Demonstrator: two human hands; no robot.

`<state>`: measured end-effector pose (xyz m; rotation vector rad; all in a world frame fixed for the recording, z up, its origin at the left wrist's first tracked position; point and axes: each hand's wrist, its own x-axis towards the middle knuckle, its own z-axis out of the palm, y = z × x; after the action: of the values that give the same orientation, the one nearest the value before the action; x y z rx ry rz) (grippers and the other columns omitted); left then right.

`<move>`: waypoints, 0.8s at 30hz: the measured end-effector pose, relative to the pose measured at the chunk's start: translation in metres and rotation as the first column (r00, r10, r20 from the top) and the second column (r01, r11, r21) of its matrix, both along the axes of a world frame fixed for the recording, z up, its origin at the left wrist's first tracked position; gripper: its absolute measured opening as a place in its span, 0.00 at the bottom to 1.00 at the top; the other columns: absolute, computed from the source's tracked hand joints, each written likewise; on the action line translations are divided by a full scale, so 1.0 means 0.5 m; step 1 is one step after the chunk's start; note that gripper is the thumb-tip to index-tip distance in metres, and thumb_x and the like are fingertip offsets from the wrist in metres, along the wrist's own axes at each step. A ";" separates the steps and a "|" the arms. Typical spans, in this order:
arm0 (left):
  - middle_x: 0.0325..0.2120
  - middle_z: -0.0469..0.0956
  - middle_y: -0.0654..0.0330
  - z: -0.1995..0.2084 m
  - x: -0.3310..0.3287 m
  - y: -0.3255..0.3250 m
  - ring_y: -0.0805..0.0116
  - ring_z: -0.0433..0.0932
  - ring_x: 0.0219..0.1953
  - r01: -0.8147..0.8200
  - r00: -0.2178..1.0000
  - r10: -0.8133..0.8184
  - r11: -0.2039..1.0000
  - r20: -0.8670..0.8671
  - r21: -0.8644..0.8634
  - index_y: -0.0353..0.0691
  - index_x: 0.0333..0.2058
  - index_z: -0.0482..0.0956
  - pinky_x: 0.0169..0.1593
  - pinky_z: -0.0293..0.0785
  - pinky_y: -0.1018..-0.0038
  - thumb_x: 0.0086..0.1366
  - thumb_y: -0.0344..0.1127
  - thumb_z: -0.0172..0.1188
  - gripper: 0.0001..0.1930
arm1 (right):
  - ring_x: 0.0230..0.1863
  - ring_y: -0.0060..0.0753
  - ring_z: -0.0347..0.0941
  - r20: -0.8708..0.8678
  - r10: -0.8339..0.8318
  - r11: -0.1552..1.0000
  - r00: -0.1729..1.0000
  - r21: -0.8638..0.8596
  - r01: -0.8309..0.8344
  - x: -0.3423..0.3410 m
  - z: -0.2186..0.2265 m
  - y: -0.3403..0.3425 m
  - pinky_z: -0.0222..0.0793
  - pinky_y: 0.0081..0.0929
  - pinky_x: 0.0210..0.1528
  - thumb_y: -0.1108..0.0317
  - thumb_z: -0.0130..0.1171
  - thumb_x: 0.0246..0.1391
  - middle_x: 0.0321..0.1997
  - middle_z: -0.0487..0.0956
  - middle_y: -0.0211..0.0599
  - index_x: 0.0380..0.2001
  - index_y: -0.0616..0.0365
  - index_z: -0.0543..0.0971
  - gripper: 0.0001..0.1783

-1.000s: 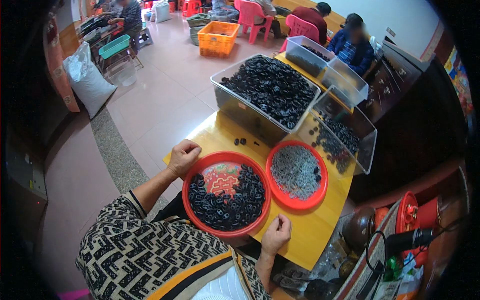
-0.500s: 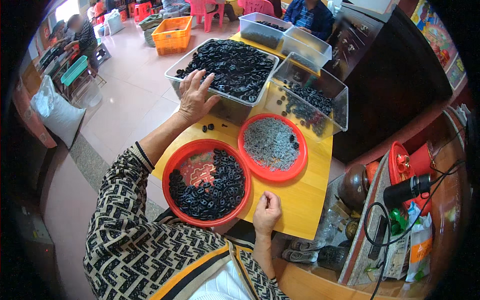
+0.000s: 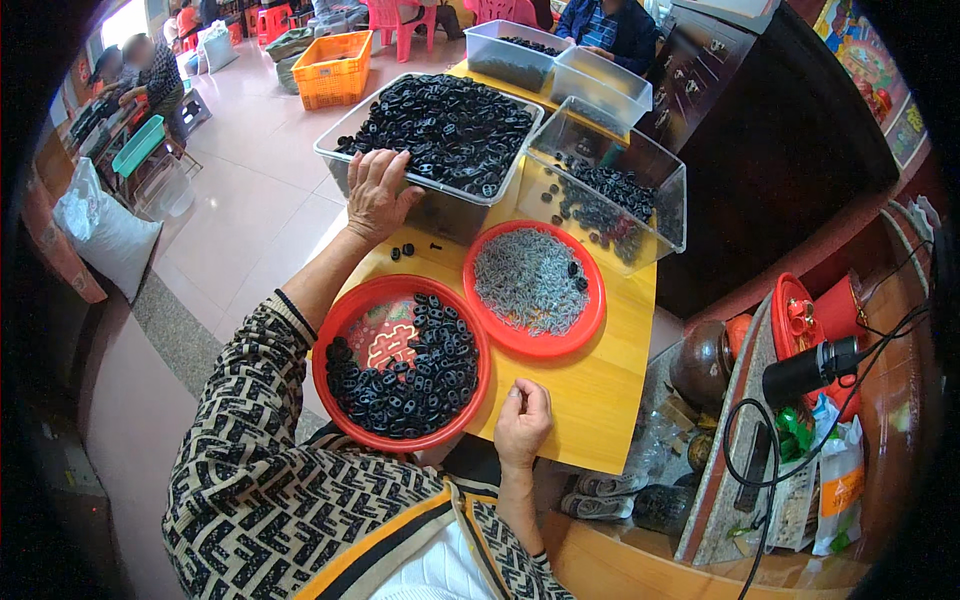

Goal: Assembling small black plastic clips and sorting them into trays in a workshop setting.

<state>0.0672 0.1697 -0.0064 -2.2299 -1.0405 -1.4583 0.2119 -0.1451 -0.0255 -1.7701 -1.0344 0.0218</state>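
Observation:
My left hand (image 3: 378, 195) reaches to the near edge of a large clear plastic bin (image 3: 442, 187), heaped with small black plastic parts with slots (image 3: 435, 125). Its fingers are extended over the rim and the thumb stands apart; nothing shows in its grasp. Close to the table's near edge, my right hand (image 3: 523, 422) is curled closed, and whatever it may hold is hidden. Left of it, a round red tray (image 3: 322, 375) carries more black parts over a patterned base. Beyond, a smaller red tray (image 3: 597, 325) holds many small silvery pieces (image 3: 525, 280) and a couple of black ones.
Several loose black pieces (image 3: 402, 250) lie on the yellow table (image 3: 585, 405). A clear bin (image 3: 672, 215) of black parts stands at right, with two smaller bins behind. Across the table sits a person (image 3: 608, 35). An orange crate (image 3: 333, 70) and white sack (image 3: 115, 230) stand on the floor.
The view has shifted slightly, moving the table and trays a little left in it. My left hand's fingers have come closer together at the bin's rim. My right hand stays curled.

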 end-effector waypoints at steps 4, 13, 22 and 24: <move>0.43 0.65 0.57 -0.002 0.013 0.009 0.57 0.60 0.50 0.019 1.000 -0.020 0.998 0.015 0.062 0.43 0.47 0.64 0.57 0.44 0.58 0.51 0.49 0.55 0.26 | 0.31 0.43 0.70 -0.027 -0.005 1.000 1.000 0.019 0.005 0.005 0.002 -0.002 0.67 0.31 0.34 0.79 0.50 0.44 0.28 0.73 0.44 0.28 0.65 0.72 0.05; 0.43 0.63 0.55 0.021 0.016 0.015 0.56 0.59 0.50 -0.011 1.000 0.011 0.993 -0.001 0.118 0.43 0.47 0.63 0.57 0.43 0.56 0.53 0.49 0.52 0.25 | 0.32 0.42 0.71 -0.047 -0.013 0.998 0.999 0.062 0.016 0.008 0.024 0.000 0.67 0.30 0.34 0.79 0.50 0.44 0.29 0.73 0.45 0.28 0.65 0.72 0.05; 0.44 0.63 0.56 0.010 0.021 0.020 0.56 0.59 0.51 -0.010 1.000 0.009 0.991 0.007 0.132 0.42 0.47 0.63 0.57 0.42 0.57 0.56 0.51 0.49 0.25 | 0.31 0.42 0.71 -0.085 -0.013 0.997 0.996 0.076 0.019 0.011 0.012 0.000 0.67 0.30 0.34 0.79 0.50 0.44 0.28 0.73 0.45 0.29 0.65 0.72 0.06; 0.44 0.63 0.55 0.007 0.025 0.021 0.56 0.58 0.51 -0.005 1.000 0.002 0.991 0.023 0.136 0.42 0.47 0.63 0.57 0.42 0.56 0.56 0.51 0.49 0.25 | 0.31 0.42 0.71 -0.066 -0.023 0.998 0.998 0.051 0.026 0.014 0.016 0.001 0.67 0.29 0.34 0.79 0.51 0.44 0.28 0.73 0.45 0.29 0.65 0.72 0.05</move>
<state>0.0797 0.1800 -0.0029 -2.1206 -0.9223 -1.5083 0.2186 -0.1448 -0.0173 -1.7239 -0.9583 0.0374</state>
